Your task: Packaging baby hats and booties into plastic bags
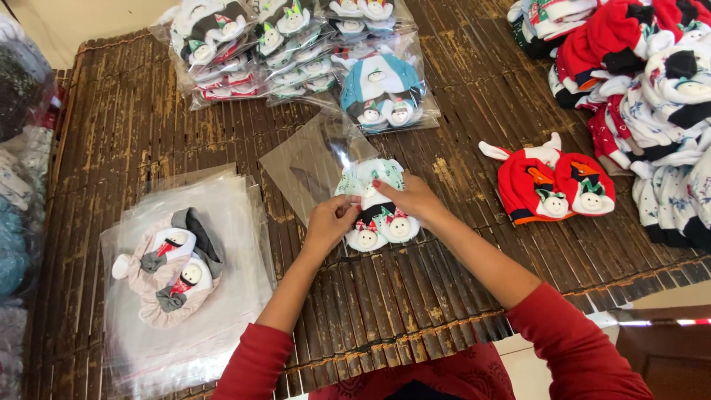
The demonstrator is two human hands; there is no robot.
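Note:
A pale green and white pair of snowman socks (378, 215) lies at the middle of the dark slatted mat (415, 296), its top partly inside the mouth of a clear plastic bag (311, 167). My left hand (329, 222) pinches the bag's edge beside the socks. My right hand (411, 198) presses on the socks, fingers on their upper part. Both sleeves are red.
A stack of clear bags (185, 289) at the left carries a pink and grey sock pair (172, 267). Bagged socks (296, 52) are piled at the back. A red pair (552, 185) and a heap of loose socks (652, 89) lie at the right.

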